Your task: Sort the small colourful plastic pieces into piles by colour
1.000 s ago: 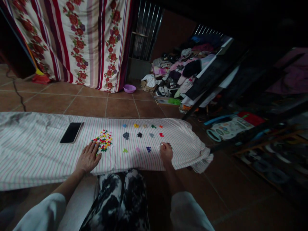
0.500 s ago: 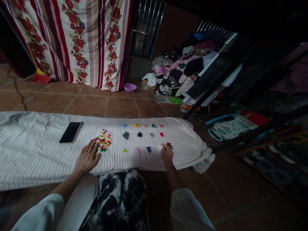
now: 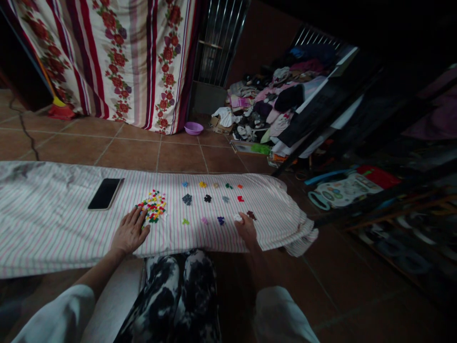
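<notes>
My left hand [image 3: 130, 229] lies flat with fingers stretched out, its fingertips at the left edge of a mixed heap of small coloured pieces [image 3: 156, 205], red, yellow, green and white. At the right, my right hand [image 3: 247, 231] has its fingers closed together over a little pile of white pieces [image 3: 237, 217]; whatever is between the fingertips is too small to make out. Just beyond it is a pile of brown pieces [image 3: 252, 215]. To its left lie dark blue pieces [image 3: 221, 220], pink pieces [image 3: 204, 220] and light green pieces [image 3: 185, 222].
Farther back sit dark grey pieces [image 3: 187, 199], black pieces [image 3: 207, 198], red pieces [image 3: 240, 198] and other small colour piles. A phone [image 3: 104, 194] rests on the striped cloth [image 3: 64, 214]. Beyond are a purple basin [image 3: 193, 128] and heaped clothes [image 3: 271, 100].
My right hand has shifted slightly left over the white pieces, uncovering more of the brown pile. The left hand stays in place, and the view tilts slightly.
</notes>
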The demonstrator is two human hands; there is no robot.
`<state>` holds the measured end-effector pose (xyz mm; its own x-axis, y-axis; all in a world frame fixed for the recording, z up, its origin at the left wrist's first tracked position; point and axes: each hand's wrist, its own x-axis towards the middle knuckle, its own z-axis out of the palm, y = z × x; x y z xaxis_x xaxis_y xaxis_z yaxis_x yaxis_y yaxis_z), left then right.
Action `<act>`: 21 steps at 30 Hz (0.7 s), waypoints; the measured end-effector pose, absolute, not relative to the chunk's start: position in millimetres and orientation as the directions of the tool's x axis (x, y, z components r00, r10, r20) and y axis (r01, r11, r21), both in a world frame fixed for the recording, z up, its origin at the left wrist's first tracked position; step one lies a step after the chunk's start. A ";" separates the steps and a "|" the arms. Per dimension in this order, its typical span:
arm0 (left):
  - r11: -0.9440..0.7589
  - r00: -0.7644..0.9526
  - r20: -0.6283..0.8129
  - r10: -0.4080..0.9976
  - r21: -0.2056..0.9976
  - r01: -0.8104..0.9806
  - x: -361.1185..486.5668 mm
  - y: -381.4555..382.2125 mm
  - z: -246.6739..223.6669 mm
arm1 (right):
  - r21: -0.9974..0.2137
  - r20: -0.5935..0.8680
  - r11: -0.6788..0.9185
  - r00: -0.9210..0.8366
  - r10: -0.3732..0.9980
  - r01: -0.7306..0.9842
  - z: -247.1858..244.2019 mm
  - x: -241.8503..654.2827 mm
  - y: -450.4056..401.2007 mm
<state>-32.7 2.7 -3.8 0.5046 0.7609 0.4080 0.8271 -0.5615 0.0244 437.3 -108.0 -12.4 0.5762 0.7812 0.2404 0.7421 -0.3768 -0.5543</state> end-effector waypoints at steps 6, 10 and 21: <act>-0.549 0.483 0.418 0.769 0.045 0.835 -31.9 3.3 -5.7 | -0.532 0.278 -0.325 0.523 0.806 0.782 -18.8 444.4 -106.3; -0.556 0.491 0.427 0.760 0.036 0.830 -31.8 3.2 -4.5 | -0.530 0.306 -0.277 0.485 0.819 0.802 -19.6 443.9 -103.8; -0.550 0.482 0.409 0.775 0.061 0.833 -31.1 1.8 -1.5 | -0.511 0.290 -0.296 0.486 0.824 0.807 -10.0 435.5 -99.3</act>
